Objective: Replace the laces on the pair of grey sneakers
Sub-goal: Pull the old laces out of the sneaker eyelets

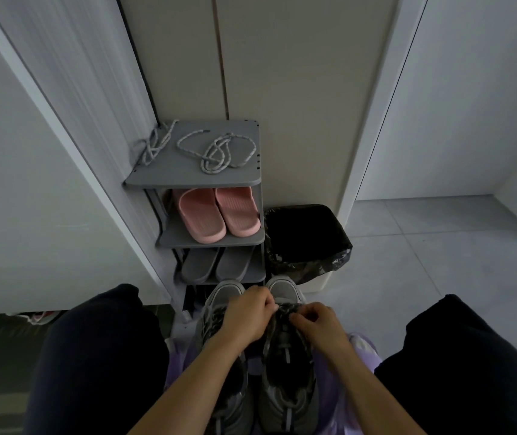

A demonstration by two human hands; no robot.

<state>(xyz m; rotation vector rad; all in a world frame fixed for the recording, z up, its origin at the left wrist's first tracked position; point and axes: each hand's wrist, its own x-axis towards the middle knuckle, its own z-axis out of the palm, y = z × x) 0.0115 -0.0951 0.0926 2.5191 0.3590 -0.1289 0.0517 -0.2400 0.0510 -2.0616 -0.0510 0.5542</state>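
Two grey sneakers stand side by side on the floor between my knees, toes pointing away: the left sneaker (224, 293) and the right sneaker (288, 372). My left hand (246, 315) and my right hand (318, 323) meet over the right sneaker's lace area, each pinching its dark lace (285, 309) near the toe end. Two loose grey-white speckled laces lie on the top of the grey shoe rack (188, 180): one coiled lace (219, 152) in the middle, another lace (155, 146) at the left edge, partly hanging off.
Pink slippers (219, 213) and grey slippers (216, 265) fill the rack's lower shelves. A bin lined with a black bag (305, 243) stands right of the rack. A white wall panel is close on the left, tiled floor (439, 262) on the right. A purple cloth (357, 372) lies under the sneakers.
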